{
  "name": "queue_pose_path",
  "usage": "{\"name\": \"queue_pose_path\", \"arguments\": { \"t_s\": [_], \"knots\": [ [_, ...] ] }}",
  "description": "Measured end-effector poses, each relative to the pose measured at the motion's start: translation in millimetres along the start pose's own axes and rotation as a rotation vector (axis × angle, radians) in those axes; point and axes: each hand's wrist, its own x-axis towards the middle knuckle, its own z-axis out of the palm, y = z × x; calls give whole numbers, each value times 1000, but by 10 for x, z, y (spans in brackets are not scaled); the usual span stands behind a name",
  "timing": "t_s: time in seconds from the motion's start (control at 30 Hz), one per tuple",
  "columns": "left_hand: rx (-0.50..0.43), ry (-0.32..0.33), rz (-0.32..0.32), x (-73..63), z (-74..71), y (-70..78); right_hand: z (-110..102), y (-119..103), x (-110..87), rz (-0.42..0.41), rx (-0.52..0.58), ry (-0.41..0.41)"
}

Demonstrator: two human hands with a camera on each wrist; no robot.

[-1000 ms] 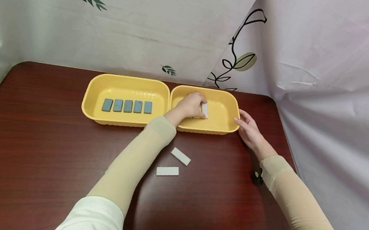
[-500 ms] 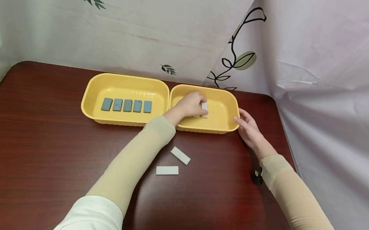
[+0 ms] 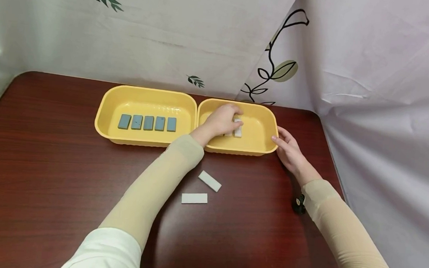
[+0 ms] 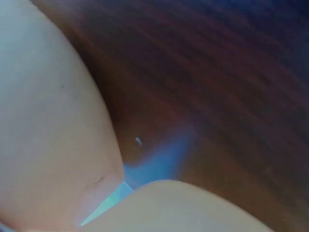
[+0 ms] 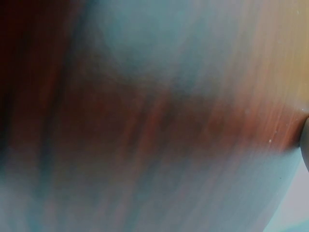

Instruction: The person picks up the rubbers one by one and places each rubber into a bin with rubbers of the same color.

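Observation:
Inside the smaller yellow bin (image 3: pixel 261 131) on the right, my left hand (image 3: pixel 221 120) hovers with thumb and forefinger spread apart. Its thumb overlaps the upper part of a white rectangular block (image 3: pixel 238 132) lying on the bin floor. Another pale block (image 3: pixel 228 134) shows beside it, partly hidden under the hand. My right hand (image 3: pixel 290 152) grips the bin's right end, thumb over the rim and fingers outside. Two white blocks lie on the table in front, one slanted (image 3: pixel 210 181) and one nearly level (image 3: pixel 194 198). The left wrist view shows mostly blurred skin (image 4: pixel 48 121).
To the left, a larger yellow bin (image 3: pixel 146 139) touches the smaller one and holds a row of several blue-grey blocks (image 3: pixel 148 123). Both stand near the back edge of the dark red table (image 3: pixel 62 189). A printed curtain (image 3: pixel 162 33) hangs behind and at the right.
My left hand has let go of the white block, and its thumb and forefinger have moved up and away from it. The block stays on the bin floor. My right hand keeps its grip.

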Motion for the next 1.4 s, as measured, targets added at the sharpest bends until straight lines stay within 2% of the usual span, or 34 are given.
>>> {"name": "queue_pose_path", "arguments": {
  "t_s": [0.2, 0.4, 0.67, 0.93, 1.13, 1.4],
  "knots": [
    [-91, 37, 6, -53, -92, 56, -1, -3, -5, 13, -6, 5],
    [-111, 44, 30, -143, -234, 96, -2, -21, -8, 27, -9, 8],
    [-116, 64, 24, -288, -458, 125, 3, -33, -7, 35, -19, 12],
    [-179, 89, 70, -465, -632, 118, 10, -42, -27, 42, -36, 11],
    [-252, 105, 90, -624, -707, 89, 14, -48, -30, 45, -36, 13],
    [-312, 100, 77, -855, -743, 56, 1, -42, -29, 32, -17, 1]
  ]
}}
